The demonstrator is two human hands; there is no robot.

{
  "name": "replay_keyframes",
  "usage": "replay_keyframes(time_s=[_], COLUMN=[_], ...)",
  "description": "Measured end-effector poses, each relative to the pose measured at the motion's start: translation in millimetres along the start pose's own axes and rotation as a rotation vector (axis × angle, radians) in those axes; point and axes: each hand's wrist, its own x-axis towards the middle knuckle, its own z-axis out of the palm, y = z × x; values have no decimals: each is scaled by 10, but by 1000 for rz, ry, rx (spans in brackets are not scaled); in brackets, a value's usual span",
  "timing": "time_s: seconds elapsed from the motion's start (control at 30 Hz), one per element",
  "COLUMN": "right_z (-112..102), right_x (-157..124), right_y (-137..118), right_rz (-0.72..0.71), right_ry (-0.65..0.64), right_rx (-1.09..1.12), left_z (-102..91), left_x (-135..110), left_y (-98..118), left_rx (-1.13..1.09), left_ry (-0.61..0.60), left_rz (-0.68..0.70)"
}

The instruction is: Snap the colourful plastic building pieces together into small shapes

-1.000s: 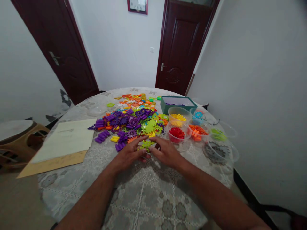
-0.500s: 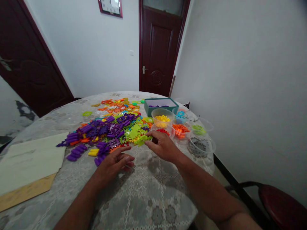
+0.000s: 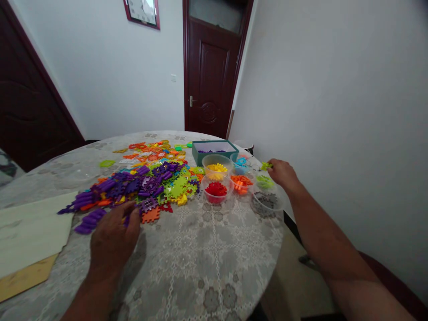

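at table [image 3: 207, 263] right: right hand [image 3: 282, 174] pinches green gear [image 3: 265, 166] above clear tub [image 3: 265, 183]
at table left: left hand [image 3: 113, 236] curled beside purple pieces [image 3: 90, 218], grip unclear

This looks like a room in a home. Plain white walls [image 3: 100, 89] meet dark red panel doors [image 3: 210, 76] with lever handles, and a framed clock [image 3: 142, 11] hangs high on the wall. A round table [image 3: 197, 267] wears a lace-patterned cloth, with plastic toy pieces [image 3: 150, 187] spread across it, and a dark red seat [image 3: 391, 281] sits beyond the table's right edge.
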Motion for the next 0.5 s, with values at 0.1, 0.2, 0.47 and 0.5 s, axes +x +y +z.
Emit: replay_keyframes(time_s=[0.1,0.2,0.47,0.5], right_z=[50,53,-23,-23], right_x=[-29,-123,-724,-854], right_y=[92,52,-986,-1185], right_rz=[29,30,-497,-576], right_ry=[-14,23,130,73], right_rx=[-11,-1,481,539], left_z=[11,16,53,56], left_x=[47,65,-54,-75], left_y=[-111,-195,-271,-260], left_rx=[72,124,286,306], left_ry=[71,66,-48,-71], left_rz=[19,18,-127,-150])
